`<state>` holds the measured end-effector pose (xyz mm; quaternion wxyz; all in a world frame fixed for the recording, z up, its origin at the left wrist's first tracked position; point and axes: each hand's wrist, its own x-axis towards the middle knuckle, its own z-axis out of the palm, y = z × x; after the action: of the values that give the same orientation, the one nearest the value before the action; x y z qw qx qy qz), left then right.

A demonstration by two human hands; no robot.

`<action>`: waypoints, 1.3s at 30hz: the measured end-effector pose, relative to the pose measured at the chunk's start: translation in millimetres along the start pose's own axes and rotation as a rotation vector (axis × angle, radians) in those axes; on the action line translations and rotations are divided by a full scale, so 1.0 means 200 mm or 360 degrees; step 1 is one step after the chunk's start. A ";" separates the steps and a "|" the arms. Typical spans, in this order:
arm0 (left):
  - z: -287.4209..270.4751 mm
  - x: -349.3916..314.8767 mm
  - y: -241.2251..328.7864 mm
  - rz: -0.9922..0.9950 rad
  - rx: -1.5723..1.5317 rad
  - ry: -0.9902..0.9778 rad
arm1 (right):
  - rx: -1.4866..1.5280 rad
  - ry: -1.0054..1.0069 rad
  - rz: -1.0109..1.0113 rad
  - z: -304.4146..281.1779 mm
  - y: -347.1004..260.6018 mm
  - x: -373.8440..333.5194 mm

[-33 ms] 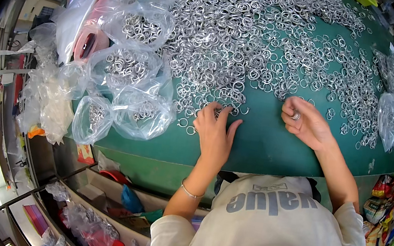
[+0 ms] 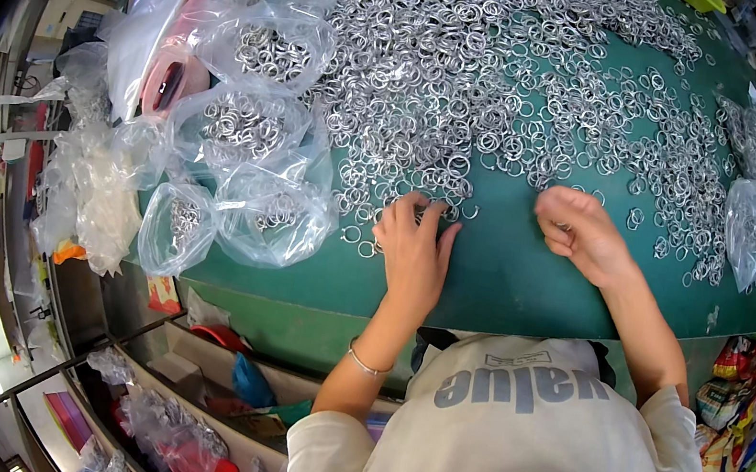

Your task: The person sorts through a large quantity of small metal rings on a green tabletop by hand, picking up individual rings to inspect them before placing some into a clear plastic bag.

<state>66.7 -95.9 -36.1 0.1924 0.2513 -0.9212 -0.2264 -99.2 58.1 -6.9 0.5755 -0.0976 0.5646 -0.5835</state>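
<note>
A wide heap of silver metal split rings (image 2: 421, 68) spreads over the green tabletop (image 2: 497, 282). At the heap's near edge my left hand (image 2: 411, 241) rests with fingers bent down among the rings, thumb held apart. To the right, just off the near edge of the rings, my right hand (image 2: 586, 234) is raised with its fingers curled in. Metal rings showed between those fingers a moment earlier; the curled fingers now mostly hide them. A few loose rings lie beside my left fingertips.
On the left stand open clear plastic bags (image 2: 272, 231) with rings inside, near a pink device (image 2: 171, 81). Another clear bag (image 2: 751, 226) lies at the right edge. Below the table's near edge are open drawers (image 2: 213, 377); colourful packages (image 2: 734, 383) are stacked at the right.
My right hand has shifted slightly left and turned, so the rings in its fingers are mostly hidden. My left fingertips have moved a little, the thumb slightly closer to the fingers.
</note>
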 end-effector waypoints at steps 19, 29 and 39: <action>-0.05 0.01 0.05 -0.1215 -0.2734 -0.0330 | -0.0960 0.0158 -0.0600 0.24 0.02 0.05; -0.05 0.00 0.13 -0.0941 -0.2039 -0.0266 | -0.0222 0.0093 -0.0179 0.17 0.05 0.03; -0.04 0.01 0.13 -0.0932 -0.2197 -0.0205 | -0.0827 0.0317 -0.0703 0.19 0.08 0.01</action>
<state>58.6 -79.6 -16.6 0.1839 0.2945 -0.4749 -0.8087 -63.2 40.2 -7.6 0.3335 -0.3031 0.7128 -0.5374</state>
